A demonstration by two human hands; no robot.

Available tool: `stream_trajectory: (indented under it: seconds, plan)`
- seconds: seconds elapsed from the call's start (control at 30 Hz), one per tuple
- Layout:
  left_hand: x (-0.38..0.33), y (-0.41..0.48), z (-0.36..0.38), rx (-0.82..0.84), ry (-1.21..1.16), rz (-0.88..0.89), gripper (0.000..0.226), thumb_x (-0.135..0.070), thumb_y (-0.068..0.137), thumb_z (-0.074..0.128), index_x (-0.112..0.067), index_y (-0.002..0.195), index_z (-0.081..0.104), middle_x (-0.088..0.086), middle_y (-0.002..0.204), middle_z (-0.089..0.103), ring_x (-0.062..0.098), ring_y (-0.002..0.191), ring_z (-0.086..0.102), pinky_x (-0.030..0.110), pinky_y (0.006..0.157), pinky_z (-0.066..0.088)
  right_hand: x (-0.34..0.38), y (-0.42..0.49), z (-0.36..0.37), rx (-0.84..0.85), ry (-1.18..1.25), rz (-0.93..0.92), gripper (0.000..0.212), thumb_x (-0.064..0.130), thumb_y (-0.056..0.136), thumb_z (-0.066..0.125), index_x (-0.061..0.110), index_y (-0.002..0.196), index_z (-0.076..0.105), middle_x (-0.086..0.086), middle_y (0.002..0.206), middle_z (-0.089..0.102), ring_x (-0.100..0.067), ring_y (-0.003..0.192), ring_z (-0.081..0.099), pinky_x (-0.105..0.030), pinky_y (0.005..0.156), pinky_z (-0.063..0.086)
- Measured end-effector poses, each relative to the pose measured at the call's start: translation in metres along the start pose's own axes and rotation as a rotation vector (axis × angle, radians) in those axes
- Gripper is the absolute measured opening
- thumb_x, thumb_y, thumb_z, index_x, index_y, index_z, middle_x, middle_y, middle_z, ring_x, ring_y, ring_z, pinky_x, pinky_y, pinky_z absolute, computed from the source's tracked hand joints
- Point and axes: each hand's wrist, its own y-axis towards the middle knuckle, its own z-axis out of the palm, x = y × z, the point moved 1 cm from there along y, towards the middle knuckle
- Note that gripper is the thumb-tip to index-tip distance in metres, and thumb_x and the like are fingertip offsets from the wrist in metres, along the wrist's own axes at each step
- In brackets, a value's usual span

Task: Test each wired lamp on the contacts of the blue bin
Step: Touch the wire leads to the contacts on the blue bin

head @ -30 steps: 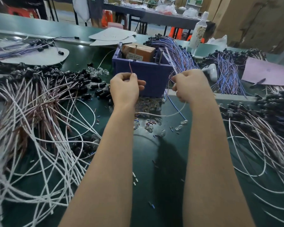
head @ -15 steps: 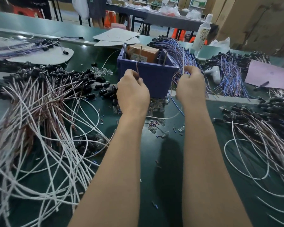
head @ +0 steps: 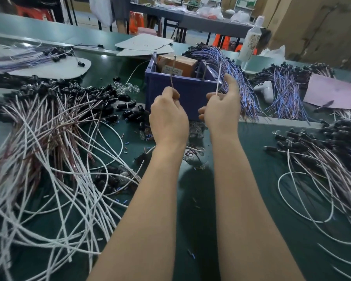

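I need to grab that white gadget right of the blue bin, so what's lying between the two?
In the head view, a bundle of blue-violet wires lies between the blue bin and the white gadget.

On the near side of the blue bin (head: 190, 96), a brown wire (head: 171, 82) is pinched by the left hand (head: 168, 118) and a white wire (head: 218, 78) by the right hand (head: 221, 112).

White label (head: 172, 70) on the brown box (head: 183, 61) in the blue bin (head: 187, 96), print too blurred to read, markings on the white bottle (head: 251, 40) illegible too
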Motion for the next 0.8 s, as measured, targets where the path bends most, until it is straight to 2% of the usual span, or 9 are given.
stream_trajectory:
  seconds: [0.07,0.13,0.23,0.3,0.37,0.47,0.6,0.67,0.8]
  plan:
    - [0.000,0.000,0.000,-0.005,0.001,-0.022,0.027,-0.009,0.096,0.043,-0.011,0.118,0.059,0.010,0.109,0.065,0.023,0.099,0.063,0.030,0.086,0.048,0.000,0.000,0.002,0.004,-0.013,-0.001,0.051,-0.002,0.094,0.030,0.016,0.142,0.038,-0.003,0.100,0.055,-0.012,0.059,0.058,-0.027,0.059,0.054]
    - [-0.003,0.000,0.000,0.023,0.004,-0.044,0.034,-0.012,0.097,0.043,-0.007,0.128,0.054,0.011,0.122,0.060,0.022,0.108,0.058,0.023,0.087,0.041,0.000,0.000,0.003,0.002,-0.037,0.006,0.044,0.001,0.095,0.033,0.010,0.136,0.046,-0.003,0.100,0.055,-0.013,0.059,0.060,-0.031,0.063,0.057]
    - [-0.009,0.000,0.005,0.132,-0.037,-0.115,0.043,-0.020,0.099,0.041,-0.002,0.138,0.042,0.015,0.137,0.043,0.025,0.114,0.053,0.023,0.085,0.036,0.001,-0.001,0.003,-0.036,-0.103,-0.041,0.024,0.012,0.097,0.043,0.008,0.113,0.061,-0.006,0.094,0.063,-0.026,0.082,0.066,-0.046,0.081,0.054]
    - [-0.013,0.000,0.008,0.178,-0.070,-0.159,0.046,-0.023,0.100,0.039,0.000,0.140,0.036,0.015,0.142,0.033,0.028,0.119,0.048,0.025,0.089,0.035,0.001,-0.002,0.002,-0.058,-0.129,-0.064,0.014,0.013,0.096,0.049,0.011,0.100,0.062,-0.006,0.087,0.066,-0.028,0.085,0.066,-0.046,0.084,0.052]
    - [-0.014,-0.001,0.009,0.197,-0.103,-0.184,0.048,-0.025,0.100,0.039,0.000,0.141,0.033,0.014,0.145,0.026,0.030,0.124,0.043,0.031,0.099,0.035,0.001,-0.002,0.002,-0.054,-0.137,-0.062,0.012,0.011,0.093,0.050,0.012,0.103,0.058,-0.007,0.088,0.067,-0.026,0.085,0.065,-0.043,0.086,0.051]
    - [-0.013,0.000,0.007,0.177,-0.115,-0.179,0.050,-0.024,0.100,0.039,0.000,0.143,0.030,0.015,0.146,0.025,0.031,0.126,0.041,0.036,0.107,0.033,0.003,-0.003,0.003,-0.031,-0.145,-0.052,0.028,0.011,0.091,0.049,0.010,0.117,0.056,-0.004,0.089,0.063,-0.023,0.090,0.064,-0.039,0.088,0.050]
    - [-0.011,0.002,0.007,0.196,-0.099,-0.154,0.047,-0.023,0.100,0.039,-0.002,0.141,0.036,0.014,0.144,0.031,0.031,0.120,0.047,0.037,0.106,0.035,0.006,-0.003,0.004,-0.012,-0.189,-0.088,0.031,0.010,0.090,0.047,0.008,0.117,0.063,-0.001,0.091,0.062,-0.019,0.091,0.062,-0.025,0.085,0.046]
    - [-0.010,0.002,0.008,0.230,-0.081,-0.147,0.045,-0.024,0.100,0.039,-0.003,0.140,0.038,0.014,0.143,0.032,0.031,0.119,0.049,0.035,0.104,0.035,0.006,-0.004,0.004,-0.010,-0.226,-0.094,0.033,0.010,0.091,0.047,0.008,0.120,0.063,-0.003,0.099,0.065,-0.014,0.093,0.058,-0.019,0.082,0.040]
    - [-0.009,0.003,0.008,0.230,-0.074,-0.146,0.045,-0.023,0.100,0.037,-0.004,0.141,0.037,0.013,0.143,0.032,0.031,0.119,0.048,0.036,0.104,0.036,0.006,-0.005,0.003,0.010,-0.213,-0.076,0.030,0.011,0.091,0.048,0.007,0.116,0.064,-0.008,0.102,0.068,-0.019,0.096,0.061,-0.029,0.088,0.047]
